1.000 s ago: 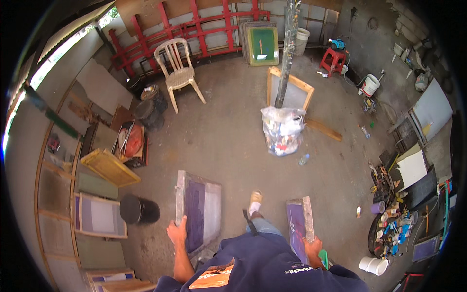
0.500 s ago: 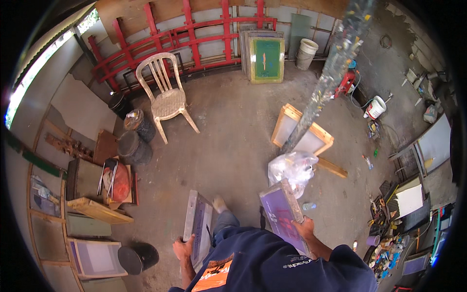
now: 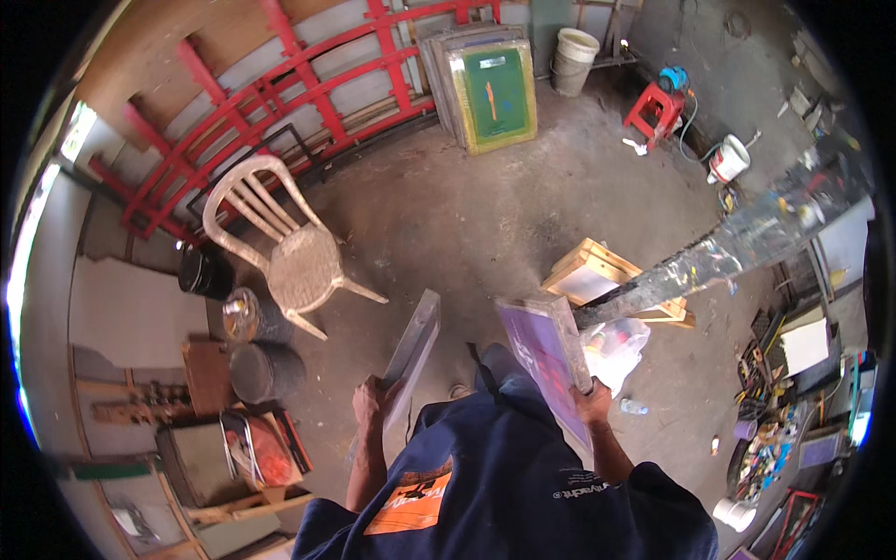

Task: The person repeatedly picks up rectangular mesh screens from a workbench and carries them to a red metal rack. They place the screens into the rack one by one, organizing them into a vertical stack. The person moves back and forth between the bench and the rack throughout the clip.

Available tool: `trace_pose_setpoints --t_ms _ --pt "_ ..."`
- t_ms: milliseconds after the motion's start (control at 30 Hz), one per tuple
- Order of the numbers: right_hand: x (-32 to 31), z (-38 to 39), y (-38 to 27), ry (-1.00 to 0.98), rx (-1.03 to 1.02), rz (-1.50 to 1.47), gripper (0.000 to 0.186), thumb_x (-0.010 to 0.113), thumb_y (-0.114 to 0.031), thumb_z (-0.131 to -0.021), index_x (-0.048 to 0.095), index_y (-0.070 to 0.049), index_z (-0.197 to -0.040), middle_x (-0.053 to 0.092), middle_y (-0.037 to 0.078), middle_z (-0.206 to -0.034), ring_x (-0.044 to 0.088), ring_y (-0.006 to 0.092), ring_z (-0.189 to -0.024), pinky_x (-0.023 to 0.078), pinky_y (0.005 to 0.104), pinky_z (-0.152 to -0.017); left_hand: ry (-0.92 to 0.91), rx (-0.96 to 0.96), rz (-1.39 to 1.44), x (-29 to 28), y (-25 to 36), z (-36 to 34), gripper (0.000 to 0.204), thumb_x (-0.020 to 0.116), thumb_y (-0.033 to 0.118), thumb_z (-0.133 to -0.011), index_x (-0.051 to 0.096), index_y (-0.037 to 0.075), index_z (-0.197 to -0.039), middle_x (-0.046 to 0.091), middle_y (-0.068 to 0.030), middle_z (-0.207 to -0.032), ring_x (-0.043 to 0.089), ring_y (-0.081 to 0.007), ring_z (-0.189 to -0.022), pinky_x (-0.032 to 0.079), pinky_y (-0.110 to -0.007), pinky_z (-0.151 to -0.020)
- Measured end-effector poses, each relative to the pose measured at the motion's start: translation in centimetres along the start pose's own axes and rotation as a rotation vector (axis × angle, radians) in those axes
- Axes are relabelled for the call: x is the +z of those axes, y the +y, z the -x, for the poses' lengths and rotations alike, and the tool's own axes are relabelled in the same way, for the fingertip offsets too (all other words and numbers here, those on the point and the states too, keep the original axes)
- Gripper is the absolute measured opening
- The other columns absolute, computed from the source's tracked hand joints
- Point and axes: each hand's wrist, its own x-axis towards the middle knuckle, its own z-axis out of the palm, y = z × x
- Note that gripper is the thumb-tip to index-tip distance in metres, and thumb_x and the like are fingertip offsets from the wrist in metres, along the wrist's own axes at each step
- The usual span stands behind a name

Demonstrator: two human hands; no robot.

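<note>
My left hand (image 3: 371,401) is closed round the edge of a screen printing frame (image 3: 415,338), which stands on edge, its grey outer side showing. On the other side, my right hand (image 3: 592,403) grips the side bar of a second screen printing frame (image 3: 534,353). Its purple mesh with pink and white marks faces inward. Both frames hang upright in front of my dark blue shirt (image 3: 504,485), apart from each other. My fingertips are partly hidden behind the frame edges.
Ahead left stands a plastic chair (image 3: 303,266), with dark buckets (image 3: 266,371) beside it. Stacked screens with a green front (image 3: 495,98) lean by the red rack (image 3: 322,70). At the right, a paint-spotted post (image 3: 719,257) rises near wooden frames (image 3: 593,271) and a plastic bag (image 3: 618,353).
I have advanced across the floor and my view has turned; the chair and green screen appear nearer. Both held frames have swung higher in view, still in my hands.
</note>
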Motion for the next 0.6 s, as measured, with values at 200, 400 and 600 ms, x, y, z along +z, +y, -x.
trace_pose_setpoints --t_ms 200,400,600 --pt "4.4 -12.5 -5.3 0.1 0.068 -0.016 0.037 0.077 -0.03 -0.063 0.062 0.002 -0.076 0.061 0.014 -0.059 0.061 0.0266 -0.052 0.048 0.0375 -0.054 -0.127 0.098 -0.073 -1.9 13.5 -20.0 0.063 0.073 0.062 -0.064 0.067 0.005 -0.089 0.068 -0.0167 -0.085 0.066 -0.034 -0.083 0.051 -0.043 -0.073" --pt "7.8 -27.4 -10.5 0.034 0.181 0.05 0.052 0.077 -0.046 -0.064 0.066 -0.003 -0.093 0.068 0.019 -0.078 0.067 0.036 -0.075 0.052 0.0434 -0.067 -0.105 0.248 -0.102 -2.7 27.8 -37.9 0.063 0.074 0.062 -0.062 0.067 0.005 -0.088 0.068 -0.0169 -0.087 0.066 -0.0334 -0.084 0.05 -0.044 -0.073" --pt "8.5 -39.0 -16.5 -0.015 0.422 0.099 0.053 0.079 -0.048 -0.062 0.063 -0.003 -0.084 0.068 0.016 -0.076 0.068 0.032 -0.073 0.052 0.0437 -0.068 -0.183 0.298 -0.057 -1.9 42.0 -54.2 0.061 0.073 0.06 -0.065 0.067 0.005 -0.089 0.068 -0.0177 -0.089 0.065 -0.0331 -0.087 0.05 -0.043 -0.075"
